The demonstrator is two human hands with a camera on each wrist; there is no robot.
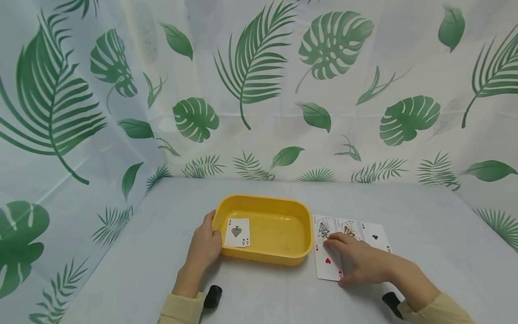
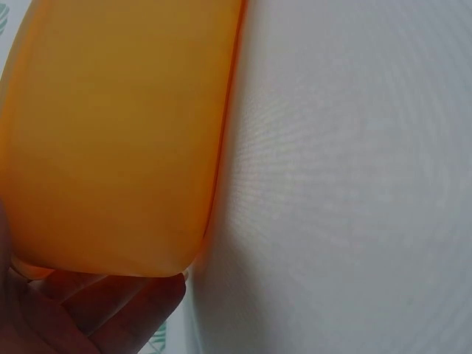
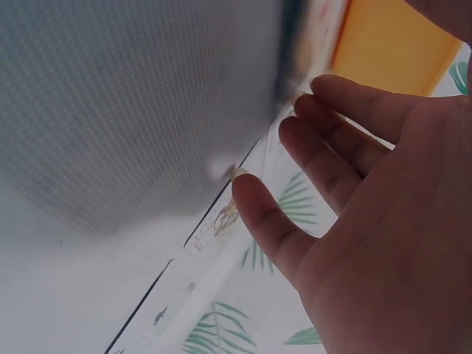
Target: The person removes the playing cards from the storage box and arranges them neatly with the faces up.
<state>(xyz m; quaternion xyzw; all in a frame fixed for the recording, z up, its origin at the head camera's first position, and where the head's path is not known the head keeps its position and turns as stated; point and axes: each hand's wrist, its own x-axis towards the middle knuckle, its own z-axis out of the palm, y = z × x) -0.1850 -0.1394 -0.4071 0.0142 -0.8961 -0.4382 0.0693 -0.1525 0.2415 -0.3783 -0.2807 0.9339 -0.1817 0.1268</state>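
My left hand (image 1: 205,243) grips the left end of a yellow plastic tray (image 1: 275,258), thumb by the rim; in the left wrist view its fingers (image 2: 140,306) lie against the tray's end. Inside the tray, an ace of spades (image 1: 237,231) lies over another card whose red corner shows. My right hand (image 1: 366,261) hovers low over face-up playing cards, its fingertips at the top of the ace of hearts (image 1: 327,265) and its thumb near the lower right corner. Behind it lie two jokers, one grey (image 1: 323,222) and one coloured (image 1: 349,225), and an ace of clubs (image 1: 375,236).
A pale cloth covers the table (image 1: 283,297). White curtains (image 1: 259,144) with green leaf prints stand at the back and sides. A black object (image 1: 213,297) sits by the left cuff, and another (image 1: 391,303) by the right cuff.
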